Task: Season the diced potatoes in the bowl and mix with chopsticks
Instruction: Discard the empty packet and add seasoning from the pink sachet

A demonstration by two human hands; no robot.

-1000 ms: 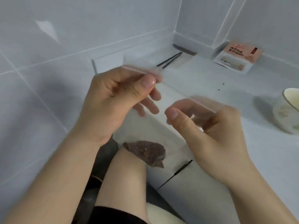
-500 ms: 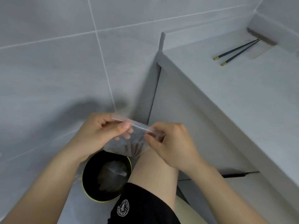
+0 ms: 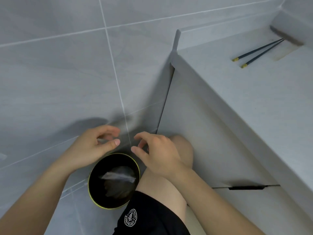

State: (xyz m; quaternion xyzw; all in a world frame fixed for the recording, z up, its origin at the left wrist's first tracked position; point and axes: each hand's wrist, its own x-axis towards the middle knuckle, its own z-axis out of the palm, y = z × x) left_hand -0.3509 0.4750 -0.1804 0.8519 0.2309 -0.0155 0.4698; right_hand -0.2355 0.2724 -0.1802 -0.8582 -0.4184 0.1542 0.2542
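Your left hand and right hand hover low centre of the frame, fingers loosely curled, holding nothing. Below them a clear bag lies in the black bin on the floor. Looks like wrapper disposal, so seasoning seems done. Chopsticks lie on the tabletop, upper right. Bowl not in view. Next: reach up, pick up the chopsticks, mix.
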